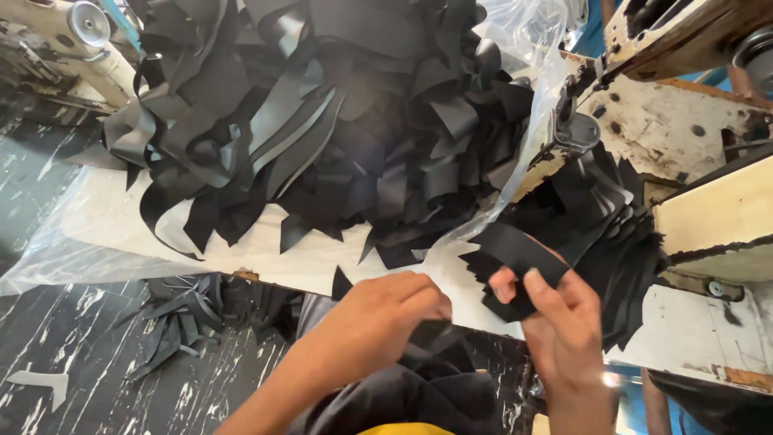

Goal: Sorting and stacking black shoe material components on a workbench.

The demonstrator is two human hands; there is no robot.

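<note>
Black strips of leather-like material [322,121] are heaped in a big tangled pile across the upper middle of the frame, lying on a clear plastic sheet [72,242] that spreads over a white worktable [274,258]. At the upper right stands a worn cream-coloured sewing machine [684,121], its paint chipped and stained. Just below it, right of centre, a stack of cut black pieces [620,234] fans out on the table. Lower left, a smaller bunch of black scraps [181,322] lies on the dark streaked floor [80,362].

The right hand [564,330], lower right of centre, holds one black cut piece [515,258] up in front of the stack, thumb and forefinger pinching its lower edge. The left hand [386,314], at lower centre, is curled with its fingers pressed together over dark cloth [435,379] in the lap; whether it grips anything I cannot tell
</note>
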